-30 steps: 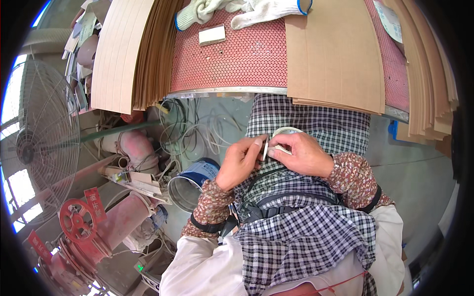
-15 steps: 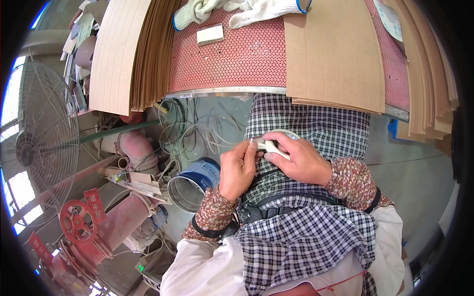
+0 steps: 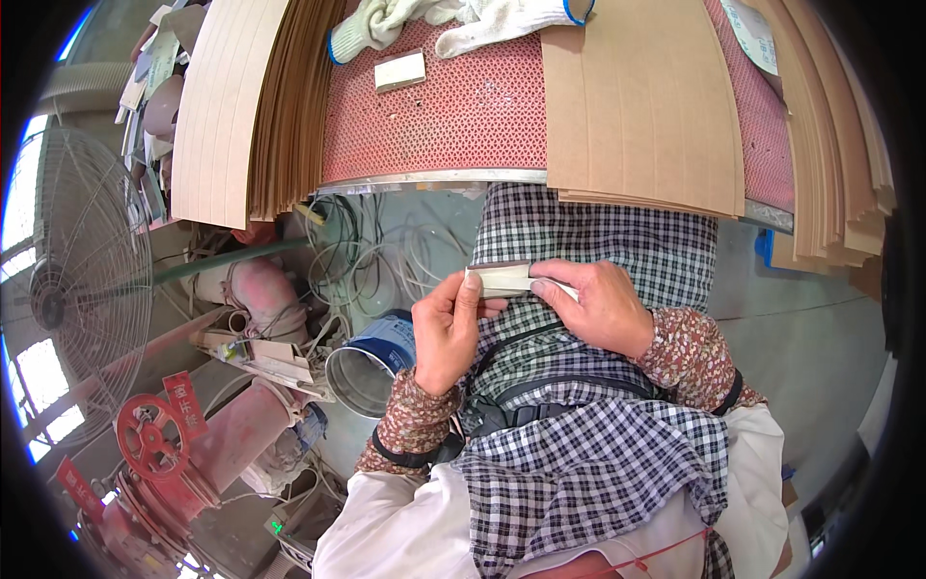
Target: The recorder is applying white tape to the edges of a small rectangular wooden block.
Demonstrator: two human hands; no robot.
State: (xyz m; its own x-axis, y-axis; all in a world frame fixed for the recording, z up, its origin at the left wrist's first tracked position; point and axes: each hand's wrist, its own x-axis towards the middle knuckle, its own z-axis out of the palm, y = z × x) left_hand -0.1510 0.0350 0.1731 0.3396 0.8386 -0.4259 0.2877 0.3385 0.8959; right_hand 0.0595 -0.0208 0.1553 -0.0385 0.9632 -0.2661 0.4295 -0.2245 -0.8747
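Observation:
In front of my plaid-aproned lap, my left hand (image 3: 446, 330) grips the left end of a small flat block (image 3: 503, 279) with a cream face and a dark edge. My right hand (image 3: 606, 307) is closed at the block's right end. Under its thumb it pinches a narrow white strip (image 3: 569, 289), and part of that strip is hidden by the fingers. Whether the strip is joined to the block's face cannot be made out. A similar cream-faced block (image 3: 399, 71) lies on the red patterned tabletop (image 3: 434, 130), beyond my hands.
White knitted gloves (image 3: 502, 27) lie on the table's far side. Cardboard sheets (image 3: 641, 116) overhang its front edge, with a stack (image 3: 280, 125) to the left. Below left stand a blue metal bucket (image 3: 371, 362), coiled hoses, a red valve wheel (image 3: 152, 437) and a caged fan (image 3: 72, 285).
The white strip was looped between my hands. Now the block's cream face shows, and my left hand has shifted slightly left and down, while the right stays pinched at the block's other end.

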